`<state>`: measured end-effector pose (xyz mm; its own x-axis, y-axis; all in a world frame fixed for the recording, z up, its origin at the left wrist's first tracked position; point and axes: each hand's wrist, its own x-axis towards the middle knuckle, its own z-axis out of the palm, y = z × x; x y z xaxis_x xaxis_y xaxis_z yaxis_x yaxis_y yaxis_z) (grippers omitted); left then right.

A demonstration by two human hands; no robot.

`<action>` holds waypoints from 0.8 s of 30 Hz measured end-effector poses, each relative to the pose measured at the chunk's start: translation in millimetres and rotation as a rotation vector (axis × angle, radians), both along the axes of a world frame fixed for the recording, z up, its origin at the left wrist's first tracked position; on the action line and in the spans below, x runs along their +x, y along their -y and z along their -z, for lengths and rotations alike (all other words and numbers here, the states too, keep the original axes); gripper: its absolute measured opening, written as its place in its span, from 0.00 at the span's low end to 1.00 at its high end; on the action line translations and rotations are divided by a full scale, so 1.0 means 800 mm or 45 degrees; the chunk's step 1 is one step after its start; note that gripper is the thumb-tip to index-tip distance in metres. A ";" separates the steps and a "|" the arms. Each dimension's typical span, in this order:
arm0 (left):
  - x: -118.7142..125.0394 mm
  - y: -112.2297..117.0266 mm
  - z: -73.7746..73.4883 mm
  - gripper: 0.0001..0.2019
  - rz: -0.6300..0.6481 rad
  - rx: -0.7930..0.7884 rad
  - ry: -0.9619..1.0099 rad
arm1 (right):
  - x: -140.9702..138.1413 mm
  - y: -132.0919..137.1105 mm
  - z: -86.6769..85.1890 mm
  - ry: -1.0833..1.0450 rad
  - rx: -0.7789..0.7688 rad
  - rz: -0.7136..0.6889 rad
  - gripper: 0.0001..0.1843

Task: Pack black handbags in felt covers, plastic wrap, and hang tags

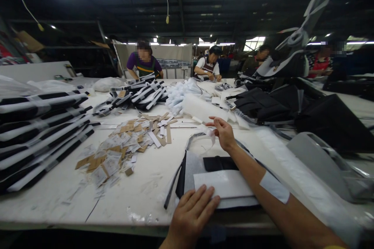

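Note:
My left hand [193, 212] lies flat, fingers spread, on the near end of a folded garment in a clear plastic bag [224, 184] at the table's front edge. Grey, black and white fabric shows through the bag. My right hand [223, 132] reaches past the bag's far end and pinches the open mouth of the plastic [201, 142], lifting it a little off the table. A white patch [274, 186] sits on my right forearm.
Loose paper tags and brown card strips [122, 148] are scattered left of centre. Stacks of bagged black-and-white garments [37, 132] fill the left side. Dark garments [292, 109] and a grey tray [327, 163] lie right. Several other people work at the far end.

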<state>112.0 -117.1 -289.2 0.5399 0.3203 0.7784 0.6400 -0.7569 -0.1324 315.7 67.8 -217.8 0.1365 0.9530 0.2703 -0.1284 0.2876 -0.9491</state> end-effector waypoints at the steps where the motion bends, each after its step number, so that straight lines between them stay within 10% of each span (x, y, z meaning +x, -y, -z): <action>1: 0.000 0.000 0.000 0.18 -0.001 -0.005 -0.008 | 0.000 0.001 -0.001 -0.021 -0.005 -0.007 0.28; 9: -0.002 0.000 -0.001 0.18 -0.002 -0.008 -0.029 | 0.012 0.035 -0.035 -0.199 -0.094 -0.655 0.30; 13: -0.002 0.001 0.000 0.19 -0.017 -0.045 -0.049 | 0.007 0.043 -0.048 -0.077 -0.075 -0.579 0.31; 24: 0.003 0.000 0.002 0.18 0.009 -0.098 0.074 | 0.056 0.017 -0.006 1.243 -0.092 -0.767 0.18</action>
